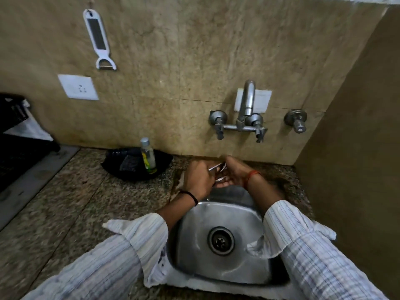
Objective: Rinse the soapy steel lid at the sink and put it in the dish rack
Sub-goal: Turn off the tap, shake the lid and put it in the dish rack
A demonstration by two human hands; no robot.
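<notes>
The steel lid (217, 169) sits gripped between the left hand (199, 178) and right hand (236, 173) at the sink's (216, 276) far edge. To rinse well, turn it beneath the tap (247, 100), keeping both grips firm against soap.

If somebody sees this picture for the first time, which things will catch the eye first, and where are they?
First come the two hands, the left hand and the right hand, which together hold a steel lid over the far edge of the steel sink, below the wall tap. Next is the white peeler hanging high on the wall at the left, and the clear bottle on the counter left of the hands.
</notes>
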